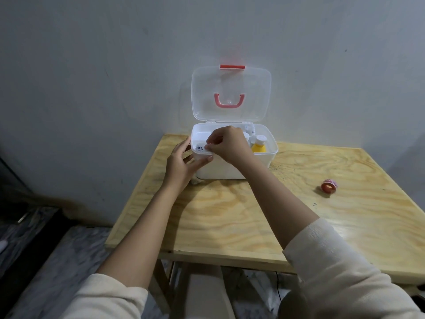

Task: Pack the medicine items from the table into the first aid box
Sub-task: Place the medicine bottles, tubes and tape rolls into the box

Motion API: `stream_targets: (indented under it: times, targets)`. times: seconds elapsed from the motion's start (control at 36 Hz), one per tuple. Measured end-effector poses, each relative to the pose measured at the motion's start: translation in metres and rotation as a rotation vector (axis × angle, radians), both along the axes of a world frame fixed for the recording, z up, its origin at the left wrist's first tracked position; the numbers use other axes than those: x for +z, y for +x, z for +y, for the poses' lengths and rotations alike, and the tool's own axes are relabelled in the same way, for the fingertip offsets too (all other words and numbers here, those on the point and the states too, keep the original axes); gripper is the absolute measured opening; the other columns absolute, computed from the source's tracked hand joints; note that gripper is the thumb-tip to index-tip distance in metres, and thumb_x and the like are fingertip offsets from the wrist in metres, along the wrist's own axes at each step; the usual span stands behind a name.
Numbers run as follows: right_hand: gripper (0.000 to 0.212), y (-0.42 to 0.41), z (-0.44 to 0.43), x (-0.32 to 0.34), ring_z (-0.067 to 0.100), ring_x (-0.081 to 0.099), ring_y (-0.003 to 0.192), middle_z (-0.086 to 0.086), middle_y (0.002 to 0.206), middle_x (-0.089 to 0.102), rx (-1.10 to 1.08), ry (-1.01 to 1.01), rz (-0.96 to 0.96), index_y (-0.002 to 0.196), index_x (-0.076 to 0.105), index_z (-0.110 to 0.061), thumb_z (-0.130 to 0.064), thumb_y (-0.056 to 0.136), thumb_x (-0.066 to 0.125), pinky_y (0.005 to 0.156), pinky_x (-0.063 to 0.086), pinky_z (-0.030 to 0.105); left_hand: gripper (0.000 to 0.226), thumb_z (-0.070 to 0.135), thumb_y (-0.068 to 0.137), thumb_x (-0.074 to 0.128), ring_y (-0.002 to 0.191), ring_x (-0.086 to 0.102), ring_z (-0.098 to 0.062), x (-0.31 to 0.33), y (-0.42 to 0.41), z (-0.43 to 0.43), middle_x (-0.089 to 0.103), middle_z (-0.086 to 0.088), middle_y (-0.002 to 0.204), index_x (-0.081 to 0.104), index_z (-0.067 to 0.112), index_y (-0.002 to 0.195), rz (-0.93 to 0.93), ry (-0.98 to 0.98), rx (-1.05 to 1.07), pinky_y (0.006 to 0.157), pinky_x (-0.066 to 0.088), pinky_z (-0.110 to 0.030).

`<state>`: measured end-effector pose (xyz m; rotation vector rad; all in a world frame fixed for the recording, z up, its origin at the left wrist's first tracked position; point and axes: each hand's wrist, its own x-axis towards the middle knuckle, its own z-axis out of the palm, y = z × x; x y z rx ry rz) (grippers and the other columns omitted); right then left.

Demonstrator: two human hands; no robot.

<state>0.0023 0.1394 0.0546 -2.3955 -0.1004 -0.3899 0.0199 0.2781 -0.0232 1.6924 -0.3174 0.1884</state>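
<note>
The white first aid box [271, 149] stands open at the back of the wooden table, its clear lid [231, 95] with a pink handle leaning on the wall. Inside at the right are a yellow bottle [258, 148] with a white cap and some white containers. My left hand [181, 163] grips the box's front left corner. My right hand [226, 143] is over the box's left half, its fingers pinched on a white packet [200, 147] with blue print that lies in the box. A pink tape roll [329, 185] lies on the table to the right.
The table [230, 215] stands against a grey wall, with its left edge close to the box. A marbled floor and dark furniture lie to the left below.
</note>
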Motion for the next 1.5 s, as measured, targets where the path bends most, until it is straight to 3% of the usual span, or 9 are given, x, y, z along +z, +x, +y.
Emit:
stream_targets:
  times: [0.19, 0.36, 0.56, 0.69, 0.83, 0.94, 1.25, 1.36, 1.5]
  targets:
    - [0.019, -0.001, 0.003, -0.004, 0.018, 0.063, 0.084, 0.011, 0.093, 0.073, -0.026, 0.004, -0.058, 0.093, 0.072, -0.004, -0.006, 0.077, 0.06, 0.062, 0.041, 0.016, 0.073, 0.028, 0.076, 0.082, 0.128, 0.051, -0.011, 0.001, -0.002, -0.001, 0.056, -0.003, 0.137, 0.05, 0.016, 0.141, -0.02, 0.043, -0.012, 0.088, 0.044, -0.004]
    - [0.02, -0.018, -0.008, 0.003, 0.022, 0.066, 0.088, 0.011, 0.095, 0.072, -0.071, 0.13, -0.237, 0.092, 0.071, -0.003, -0.004, 0.08, 0.055, 0.084, 0.054, 0.032, 0.075, 0.051, 0.071, 0.075, 0.126, 0.053, -0.011, 0.005, -0.008, -0.003, 0.056, -0.001, 0.136, 0.051, 0.026, 0.137, 0.0, 0.057, -0.055, 0.106, 0.047, -0.038]
    - [0.016, -0.049, -0.078, 0.002, 0.02, 0.064, 0.083, 0.009, 0.093, 0.07, -0.269, 0.168, -0.441, 0.09, 0.071, -0.007, -0.005, 0.082, 0.056, 0.078, 0.052, 0.027, 0.072, 0.064, 0.069, 0.069, 0.117, 0.057, -0.011, 0.01, -0.01, -0.011, 0.057, 0.003, 0.129, 0.052, 0.028, 0.13, -0.026, 0.157, -0.022, 0.097, 0.052, -0.038]
    - [0.022, -0.078, -0.148, -0.031, 0.026, 0.059, 0.099, 0.011, 0.113, 0.063, -0.491, 0.07, -0.268, 0.104, 0.066, -0.008, -0.014, 0.088, 0.053, 0.081, 0.04, 0.019, 0.073, 0.04, 0.084, 0.071, 0.115, 0.036, -0.001, 0.012, -0.007, -0.022, 0.034, 0.015, 0.129, 0.038, 0.012, 0.143, -0.031, 0.186, 0.068, 0.092, 0.033, -0.019]
    - [0.048, -0.103, -0.199, -0.07, 0.03, 0.042, 0.128, 0.015, 0.14, 0.04, -0.631, 0.044, 0.113, 0.131, 0.047, -0.007, -0.035, 0.092, 0.047, 0.108, 0.036, 0.043, 0.097, 0.072, 0.06, 0.067, 0.127, 0.046, -0.019, 0.014, -0.002, -0.025, 0.048, 0.0, 0.139, 0.042, 0.02, 0.138, 0.024, 0.217, 0.079, 0.107, 0.04, -0.039]
    - [0.051, -0.112, -0.198, -0.082, 0.03, 0.042, 0.127, 0.016, 0.139, 0.041, -0.553, 0.073, 0.176, 0.134, 0.042, -0.005, -0.036, 0.094, 0.046, 0.108, 0.033, 0.038, 0.108, 0.068, 0.067, 0.071, 0.142, 0.033, -0.019, 0.012, -0.002, -0.027, 0.033, 0.0, 0.155, 0.026, 0.019, 0.152, 0.045, 0.209, 0.096, 0.115, 0.031, -0.042]
    - [0.058, -0.115, -0.132, -0.094, 0.011, 0.047, 0.106, 0.003, 0.134, 0.04, -0.3, 0.172, 0.011, 0.132, 0.042, -0.016, -0.048, 0.086, 0.055, 0.095, 0.039, 0.026, 0.119, 0.086, 0.051, 0.066, 0.135, 0.044, -0.022, 0.009, 0.002, -0.024, 0.046, -0.003, 0.147, 0.036, 0.019, 0.145, 0.049, 0.223, 0.114, 0.11, 0.038, -0.046]
    - [0.064, -0.113, -0.113, -0.098, 0.016, 0.04, 0.124, 0.0, 0.133, 0.04, -0.197, 0.004, 0.004, 0.132, 0.041, -0.023, -0.056, 0.08, 0.058, 0.1, 0.042, 0.034, 0.115, 0.081, 0.055, 0.068, 0.135, 0.043, -0.019, 0.01, 0.001, -0.026, 0.045, 0.0, 0.148, 0.034, 0.022, 0.147, 0.04, 0.212, 0.11, 0.112, 0.037, -0.044]
    - [0.039, -0.105, -0.1, -0.102, 0.025, 0.042, 0.115, 0.004, 0.117, 0.049, -0.168, -0.186, -0.002, 0.12, 0.051, -0.019, -0.041, 0.089, 0.053, 0.09, 0.046, 0.039, 0.112, 0.082, 0.055, 0.067, 0.133, 0.046, -0.019, 0.01, 0.002, -0.024, 0.048, 0.0, 0.145, 0.036, 0.023, 0.145, 0.04, 0.219, 0.102, 0.11, 0.04, -0.044]
